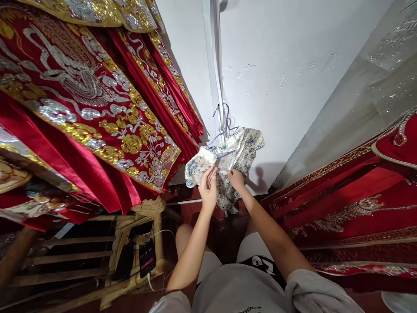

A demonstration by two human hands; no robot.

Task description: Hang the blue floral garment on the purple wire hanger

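Observation:
A pale floral blouse (pixel 250 145) hangs in front of me on a purple hanger (pixel 227 116), its front parted. The hanger's hook is at the lower end of a white metal pole (pixel 213 52) by the wall. My left hand (pixel 208 187) is at the blouse's left front edge, thumb and fingers closed on the fabric below the collar. On the other front edge, my right hand (pixel 236 179) pinches the cloth with curled fingers. Both hands are close together at chest height of the garment; part of the right fingertips is hidden.
Red embroidered cloths (pixel 130 117) with gold and silver sequins hang at the left. More red garments (pixel 352 208) hang at the right. A bamboo chair (pixel 158 217) at lower left holds a phone (pixel 146 254) with a white cable. Behind stands a white wall (pixel 276 87).

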